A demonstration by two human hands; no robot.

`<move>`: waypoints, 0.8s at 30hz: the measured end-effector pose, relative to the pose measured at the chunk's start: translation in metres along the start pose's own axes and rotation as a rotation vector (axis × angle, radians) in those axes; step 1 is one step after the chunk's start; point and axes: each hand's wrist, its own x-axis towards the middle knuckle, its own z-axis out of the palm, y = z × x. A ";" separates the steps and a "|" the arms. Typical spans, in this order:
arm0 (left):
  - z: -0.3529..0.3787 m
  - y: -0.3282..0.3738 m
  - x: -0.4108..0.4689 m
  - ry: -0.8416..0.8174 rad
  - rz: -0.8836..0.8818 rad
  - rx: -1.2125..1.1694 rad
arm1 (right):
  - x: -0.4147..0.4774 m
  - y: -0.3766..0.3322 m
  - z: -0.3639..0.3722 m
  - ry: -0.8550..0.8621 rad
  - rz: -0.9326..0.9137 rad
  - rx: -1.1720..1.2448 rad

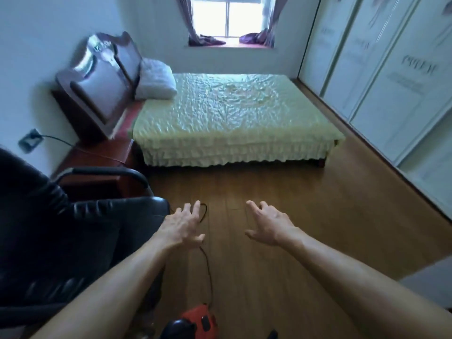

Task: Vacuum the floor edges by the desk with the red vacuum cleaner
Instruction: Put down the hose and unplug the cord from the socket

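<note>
At the left edge of the smooth plank floor [186, 184] stands a padded black leather office chair [73, 228]. Beside it our left hand [182, 226] hovers, fingers spread and holding nothing, over the thin black cord [208, 272] that trails to the glossy red vacuum cleaner [198, 321] at the floor's near edge. Our right hand [271, 225] is likewise splayed and empty, so we judge it best to reach down for the vacuum's body and guide the cord clear of the chair.
</note>
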 end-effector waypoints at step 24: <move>-0.260 0.073 -0.042 0.340 0.182 0.009 | -0.106 0.061 -0.271 0.337 -0.010 -0.093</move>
